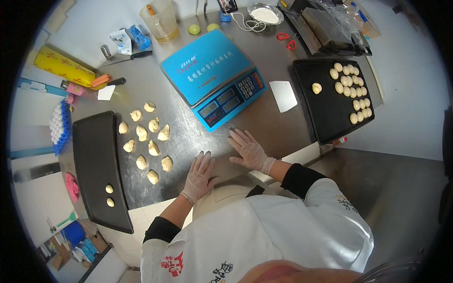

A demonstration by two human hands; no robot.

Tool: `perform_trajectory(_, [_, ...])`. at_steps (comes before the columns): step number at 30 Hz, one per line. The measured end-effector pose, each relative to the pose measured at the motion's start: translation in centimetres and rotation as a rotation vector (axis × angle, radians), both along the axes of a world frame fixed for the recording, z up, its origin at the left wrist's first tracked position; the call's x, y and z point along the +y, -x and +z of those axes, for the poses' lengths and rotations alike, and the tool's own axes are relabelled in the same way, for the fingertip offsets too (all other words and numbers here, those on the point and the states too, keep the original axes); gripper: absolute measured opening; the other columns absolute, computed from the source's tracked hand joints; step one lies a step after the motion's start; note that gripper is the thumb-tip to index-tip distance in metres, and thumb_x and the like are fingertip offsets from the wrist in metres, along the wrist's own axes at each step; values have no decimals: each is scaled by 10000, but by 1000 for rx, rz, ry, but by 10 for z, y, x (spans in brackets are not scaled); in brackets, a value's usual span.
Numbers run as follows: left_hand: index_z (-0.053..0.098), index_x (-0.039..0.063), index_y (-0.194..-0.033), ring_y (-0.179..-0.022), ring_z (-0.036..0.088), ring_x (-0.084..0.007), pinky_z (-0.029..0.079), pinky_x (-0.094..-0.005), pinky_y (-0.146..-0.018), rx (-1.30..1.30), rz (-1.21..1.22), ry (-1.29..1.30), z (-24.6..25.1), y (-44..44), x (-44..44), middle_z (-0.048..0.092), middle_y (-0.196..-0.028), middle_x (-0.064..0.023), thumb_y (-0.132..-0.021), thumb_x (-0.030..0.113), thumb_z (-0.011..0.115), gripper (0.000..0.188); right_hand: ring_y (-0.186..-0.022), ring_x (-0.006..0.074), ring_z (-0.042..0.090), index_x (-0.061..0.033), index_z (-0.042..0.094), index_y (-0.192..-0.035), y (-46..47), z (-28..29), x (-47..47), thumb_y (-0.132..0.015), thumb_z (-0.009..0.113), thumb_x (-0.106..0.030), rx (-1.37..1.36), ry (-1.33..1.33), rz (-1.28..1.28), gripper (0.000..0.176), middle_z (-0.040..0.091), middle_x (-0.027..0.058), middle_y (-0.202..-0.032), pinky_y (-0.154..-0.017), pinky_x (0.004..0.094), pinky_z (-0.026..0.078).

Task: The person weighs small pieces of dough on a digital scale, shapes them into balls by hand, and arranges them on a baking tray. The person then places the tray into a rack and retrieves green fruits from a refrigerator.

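Note:
My left hand (199, 178), in a clear disposable glove, rests palm down by the front edge of the steel worktable (198, 139). My right hand (249, 151), gloved likewise, lies flat just in front of a blue digital scale (208, 70). Neither holds anything. Whether dough is under the palms cannot be told. To the left of my left hand sit several rough dough pieces (153, 148), the closest being a lump (167, 163). A white dough scraper (283, 96) lies right of the scale.
At left, a black baking tray (97, 152) bears two dough balls (110, 202). The right-hand black tray (315, 116) carries several rows of smooth balls (348, 81) and one rough lump (316, 88). Behind are a plastic jug (161, 24), a knife (141, 54), red-handled scissors (287, 39) and a flour bowl (265, 15).

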State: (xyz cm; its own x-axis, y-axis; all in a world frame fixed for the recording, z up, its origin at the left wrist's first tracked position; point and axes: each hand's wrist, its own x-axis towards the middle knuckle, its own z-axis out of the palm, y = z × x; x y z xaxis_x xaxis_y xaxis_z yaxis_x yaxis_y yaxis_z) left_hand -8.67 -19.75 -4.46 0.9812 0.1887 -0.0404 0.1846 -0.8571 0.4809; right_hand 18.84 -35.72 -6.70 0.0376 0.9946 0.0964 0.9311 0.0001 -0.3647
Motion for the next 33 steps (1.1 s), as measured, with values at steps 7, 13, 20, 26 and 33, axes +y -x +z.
perform_trajectory(7, [706, 91, -1050, -988, 653, -367, 521, -482, -882, -244, 369, 204, -27, -33, 7, 679, -1101, -110, -803, 121, 751, 252, -1101, 339, 620, -167, 745, -964, 6, 3, 37, -924, 716, -336, 308, 9, -242, 177, 706, 62, -1093, -948, 501, 494])
perform_trajectory(13, [705, 153, -885, -1065, 635, -318, 495, -492, -903, -185, -68, -27, -32, -2, 6, 689, -1061, -61, -810, 189, 750, 95, -945, 326, 594, -142, 686, -799, 12, 13, 11, -894, 716, -299, 261, -217, 108, 185, 655, 60, -951, -800, 514, 477])
perform_trajectory(20, [690, 125, -927, -997, 636, -330, 499, -469, -792, -174, 270, -159, -56, -47, 12, 666, -1028, -89, -789, 170, 719, 148, -1022, 332, 593, -132, 696, -840, -2, 5, 38, -920, 699, -307, 62, -9, -172, 193, 655, 68, -1019, -857, 506, 488])
perform_trajectory(26, [642, 129, -876, -957, 623, -331, 495, -487, -805, -458, -120, 63, -53, -31, 14, 637, -1009, -80, -748, 191, 817, 225, -1039, 328, 606, -122, 729, -841, -2, 8, 21, -923, 698, -324, 129, 50, 37, 220, 675, 89, -1018, -879, 501, 485])
perform_trajectory(33, [637, 139, -857, -934, 628, -325, 492, -471, -808, -344, 315, -34, -60, -63, 14, 637, -980, -74, -734, 147, 789, 197, -1028, 325, 615, -122, 718, -828, -7, -10, 33, -894, 735, -266, 137, 13, -132, 159, 676, 70, -997, -891, 486, 493])
